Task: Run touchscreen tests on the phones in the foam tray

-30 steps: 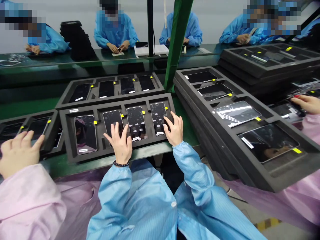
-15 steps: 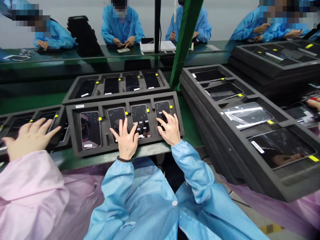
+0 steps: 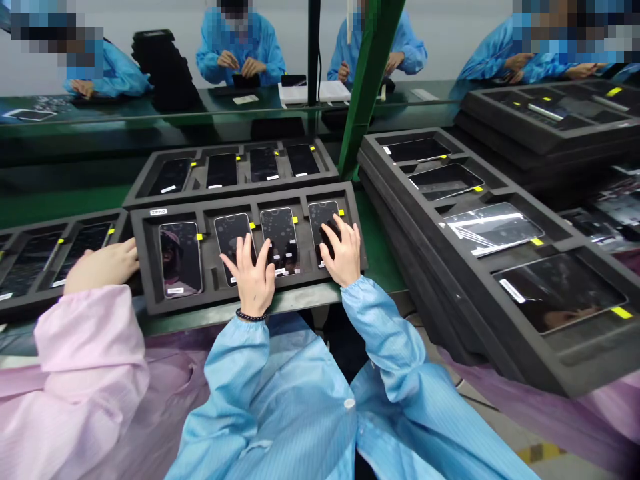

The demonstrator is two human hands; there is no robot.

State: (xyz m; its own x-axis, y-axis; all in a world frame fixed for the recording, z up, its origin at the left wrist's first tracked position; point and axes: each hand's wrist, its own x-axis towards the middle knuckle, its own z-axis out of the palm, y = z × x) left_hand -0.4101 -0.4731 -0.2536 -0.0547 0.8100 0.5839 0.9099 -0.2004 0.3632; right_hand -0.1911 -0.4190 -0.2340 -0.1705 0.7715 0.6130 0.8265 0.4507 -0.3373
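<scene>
A dark foam tray (image 3: 150, 267) lies in front of me on the green belt, with several phones in its slots, each with a yellow tab. My left hand (image 3: 254, 279) rests flat with spread fingers on the tray's front, fingertips over the second phone (image 3: 231, 233) and third phone (image 3: 279, 230). My right hand (image 3: 341, 252) lies with fingers apart on the rightmost phone (image 3: 320, 217). The leftmost phone (image 3: 180, 259) is untouched. Neither hand grips anything.
A second tray (image 3: 225, 193) of phones sits behind the first. A stack of trays (image 3: 450, 267) rises at my right, with more stacks behind. A pink-sleeved co-worker's hand (image 3: 103, 265) touches the left tray's (image 3: 30, 293) edge. A green post (image 3: 367, 73) stands ahead; people work across the belt.
My right hand slid further onto the rightmost phone. The pink-sleeved hand at left moved right to the tray edge. The co-worker's hand at far right left the view.
</scene>
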